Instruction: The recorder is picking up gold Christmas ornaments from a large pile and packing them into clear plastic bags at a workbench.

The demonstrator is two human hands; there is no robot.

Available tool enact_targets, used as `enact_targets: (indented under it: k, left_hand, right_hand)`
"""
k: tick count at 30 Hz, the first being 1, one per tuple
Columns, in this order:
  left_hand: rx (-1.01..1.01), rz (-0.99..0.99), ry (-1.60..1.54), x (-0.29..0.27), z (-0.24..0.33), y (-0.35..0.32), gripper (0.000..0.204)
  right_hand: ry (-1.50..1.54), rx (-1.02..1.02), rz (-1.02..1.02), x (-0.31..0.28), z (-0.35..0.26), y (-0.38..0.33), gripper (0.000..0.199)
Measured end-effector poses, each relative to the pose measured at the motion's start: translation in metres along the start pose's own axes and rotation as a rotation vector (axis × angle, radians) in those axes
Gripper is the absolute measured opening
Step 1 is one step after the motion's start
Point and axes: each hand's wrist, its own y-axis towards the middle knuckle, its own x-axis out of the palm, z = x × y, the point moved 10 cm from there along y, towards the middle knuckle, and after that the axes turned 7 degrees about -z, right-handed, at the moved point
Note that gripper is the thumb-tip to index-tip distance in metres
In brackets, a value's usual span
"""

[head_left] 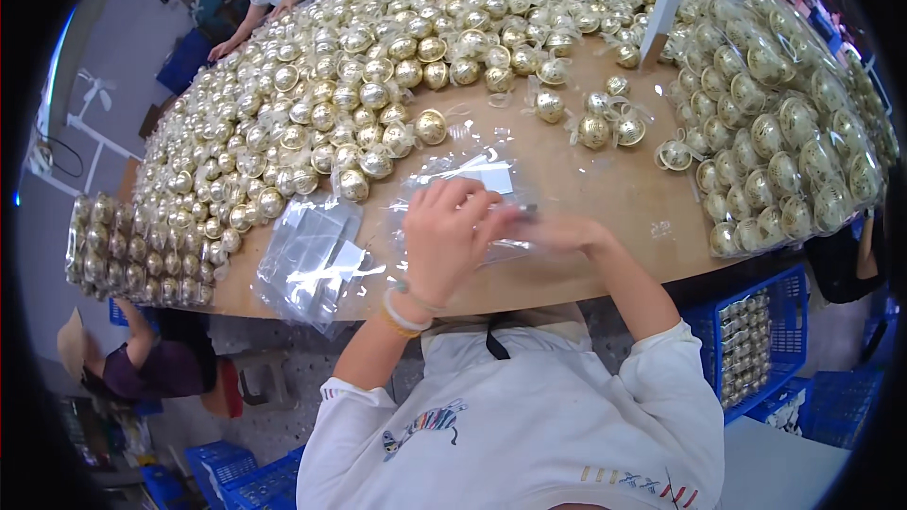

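Observation:
My left hand, with bracelets on its wrist, is over the near middle of the table, its fingers bent and drawn together toward the right hand. What they hold, if anything, is hidden. My right hand meets its fingertips and is smeared by motion. A small dark bit shows where the hands meet; I cannot make out what it is. Under and just beyond them lies a clear plastic bag with a white label. To the left is a stack of clear plastic bags.
Gold ball ornaments with sheer ribbons cover the table's far and left parts. Bagged ornaments are piled at the right, more packs at the left edge. White posts rise at the back. Blue crates stand below; people sit nearby.

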Motion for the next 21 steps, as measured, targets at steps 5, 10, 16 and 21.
enact_targets:
  k: [5, 10, 16, 21]
  left_hand:
    - [-0.281, -0.659, 0.136, 0.077, -0.053, -0.025, 0.045]
    - [-0.359, -0.834, -0.040, 0.113, -0.081, -0.096, 0.061]
    - [-0.309, -0.645, 0.199, 0.134, -0.069, -0.103, 0.056]
    - [-0.164, -0.673, 0.160, 0.127, -0.057, -0.099, 0.056]
  right_hand:
    - [0.176, -0.062, -0.135, 0.022, 0.002, 0.016, 0.054]
    - [0.151, 0.182, 0.139, -0.032, 0.055, -0.056, 0.037]
    - [-1.050, 0.059, 0.695, 0.022, -0.009, -0.031, 0.042]
    - [-0.905, 0.153, 0.823, 0.021, 0.014, -0.007, 0.050]
